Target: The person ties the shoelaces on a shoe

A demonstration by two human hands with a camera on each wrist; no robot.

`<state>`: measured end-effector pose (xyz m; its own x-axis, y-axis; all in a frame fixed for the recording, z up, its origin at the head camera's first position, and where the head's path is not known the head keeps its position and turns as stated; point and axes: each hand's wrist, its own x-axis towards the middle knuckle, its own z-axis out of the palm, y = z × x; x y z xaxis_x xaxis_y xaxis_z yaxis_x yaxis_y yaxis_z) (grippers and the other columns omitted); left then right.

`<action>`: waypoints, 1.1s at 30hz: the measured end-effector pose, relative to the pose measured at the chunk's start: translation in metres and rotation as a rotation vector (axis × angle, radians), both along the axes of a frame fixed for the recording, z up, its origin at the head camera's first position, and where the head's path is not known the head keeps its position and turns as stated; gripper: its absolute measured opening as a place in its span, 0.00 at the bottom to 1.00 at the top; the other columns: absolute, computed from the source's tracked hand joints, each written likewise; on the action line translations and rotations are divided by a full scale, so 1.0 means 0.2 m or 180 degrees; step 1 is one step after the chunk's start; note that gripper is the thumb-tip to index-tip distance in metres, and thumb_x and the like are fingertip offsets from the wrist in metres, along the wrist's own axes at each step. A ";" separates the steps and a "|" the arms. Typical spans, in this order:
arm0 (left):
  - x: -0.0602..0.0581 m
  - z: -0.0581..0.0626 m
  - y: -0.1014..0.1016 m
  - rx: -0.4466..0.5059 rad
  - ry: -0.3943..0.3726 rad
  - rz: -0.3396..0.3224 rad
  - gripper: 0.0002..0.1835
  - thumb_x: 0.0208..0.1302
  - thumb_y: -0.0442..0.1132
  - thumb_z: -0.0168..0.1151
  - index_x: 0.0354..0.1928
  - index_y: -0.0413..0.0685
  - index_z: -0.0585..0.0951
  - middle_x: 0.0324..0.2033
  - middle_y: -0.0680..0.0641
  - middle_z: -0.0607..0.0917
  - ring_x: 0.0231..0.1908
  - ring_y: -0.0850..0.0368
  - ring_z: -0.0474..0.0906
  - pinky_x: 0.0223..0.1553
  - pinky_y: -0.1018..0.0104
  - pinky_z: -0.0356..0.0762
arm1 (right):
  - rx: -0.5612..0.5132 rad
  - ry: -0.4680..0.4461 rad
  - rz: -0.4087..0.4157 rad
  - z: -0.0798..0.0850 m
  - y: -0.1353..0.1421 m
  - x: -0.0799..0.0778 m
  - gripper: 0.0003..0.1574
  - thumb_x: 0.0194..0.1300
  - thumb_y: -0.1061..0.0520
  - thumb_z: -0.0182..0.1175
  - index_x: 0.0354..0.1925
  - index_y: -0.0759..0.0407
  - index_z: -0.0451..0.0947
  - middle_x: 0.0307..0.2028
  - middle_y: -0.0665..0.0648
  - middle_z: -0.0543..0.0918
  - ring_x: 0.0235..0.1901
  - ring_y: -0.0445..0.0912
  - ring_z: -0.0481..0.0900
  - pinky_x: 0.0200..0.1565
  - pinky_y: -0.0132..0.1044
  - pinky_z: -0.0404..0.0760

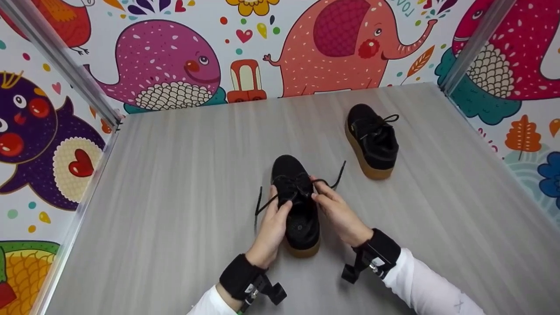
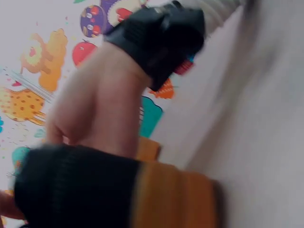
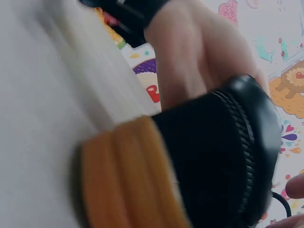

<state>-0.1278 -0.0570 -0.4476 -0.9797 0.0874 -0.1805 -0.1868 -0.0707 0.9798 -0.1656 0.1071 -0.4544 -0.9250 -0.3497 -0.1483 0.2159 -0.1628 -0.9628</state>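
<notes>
A black low lace-up shoe with a tan sole points away from me, its opening facing up. My left hand grips its left side, thumb at the edge of the opening and fingers along the outside. My right hand holds the right side, thumb and fingertips by the eyelets. One loose lace end sticks out to the left. Another lace end runs past the right fingers and points up to the right. The shoe's heel and tan sole fill the near part of the wrist views, slightly blurred.
A second black shoe, its lace looped at the top, stands farther back to the right. Both shoes are on a grey wood-grain surface. Printed cartoon panels with metal corner posts border it at the back and sides.
</notes>
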 end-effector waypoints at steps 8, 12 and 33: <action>-0.06 0.11 -0.07 0.0367 0.0132 0.0250 0.25 0.76 0.40 0.39 0.70 0.36 0.57 0.69 0.42 0.61 0.71 0.52 0.52 0.70 0.56 0.48 | -0.0035 0.0193 -0.0022 0.08 0.03 -0.11 0.25 0.73 0.64 0.41 0.65 0.73 0.61 0.66 0.67 0.65 0.68 0.51 0.60 0.69 0.41 0.55; -0.13 0.12 -0.09 0.0466 0.0263 0.0334 0.20 0.73 0.35 0.44 0.62 0.30 0.68 0.57 0.37 0.77 0.60 0.50 0.72 0.60 0.59 0.69 | 0.0110 0.0220 0.0068 0.12 0.03 -0.18 0.21 0.73 0.60 0.45 0.58 0.73 0.70 0.58 0.65 0.76 0.60 0.50 0.72 0.64 0.40 0.66; -0.29 0.29 -0.10 0.0062 0.0527 0.0340 0.12 0.66 0.35 0.57 0.48 0.36 0.81 0.40 0.42 0.86 0.43 0.54 0.82 0.48 0.57 0.78 | 0.0117 0.0137 0.0554 0.28 -0.02 -0.30 0.20 0.72 0.62 0.46 0.55 0.71 0.73 0.47 0.60 0.83 0.48 0.49 0.81 0.53 0.40 0.77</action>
